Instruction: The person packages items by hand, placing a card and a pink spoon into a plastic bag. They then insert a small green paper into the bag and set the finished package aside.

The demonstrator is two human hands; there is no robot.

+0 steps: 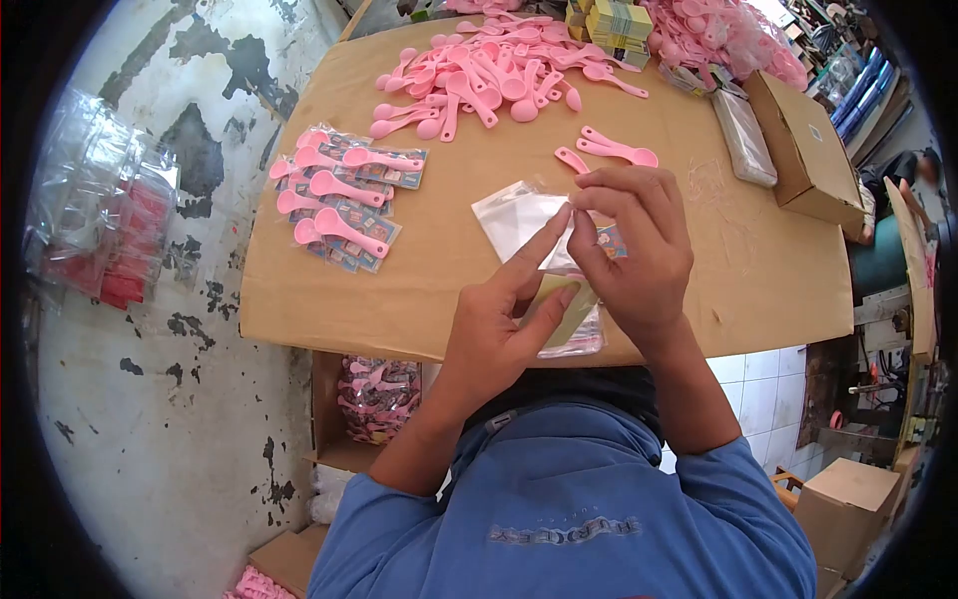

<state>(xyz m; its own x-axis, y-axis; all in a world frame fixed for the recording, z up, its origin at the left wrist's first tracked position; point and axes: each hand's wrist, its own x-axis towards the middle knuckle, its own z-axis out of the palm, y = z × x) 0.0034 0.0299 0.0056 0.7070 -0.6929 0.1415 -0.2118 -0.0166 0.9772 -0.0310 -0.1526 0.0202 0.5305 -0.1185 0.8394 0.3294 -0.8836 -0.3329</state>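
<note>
My left hand [491,324] is closed around a yellow-green card [569,327], thumb on top, its index finger stretched toward my right fingertips. My right hand [641,250] pinches at the upper edge of a clear plastic bag [551,255]; the exact grip is partly hidden by the fingers. Beneath both hands lie several clear bags [509,215]. A small blue printed card [611,241] shows beside my right palm. Just beyond that hand rest a few pink spoons [621,152].
A heap of pink spoons [479,75] covers the table's far side. Spoons on packed cards [344,190] lie at left. Yellow card stacks [617,25] stand at the back. A bundle of clear bags [746,140] and a cardboard box [803,150] sit at right.
</note>
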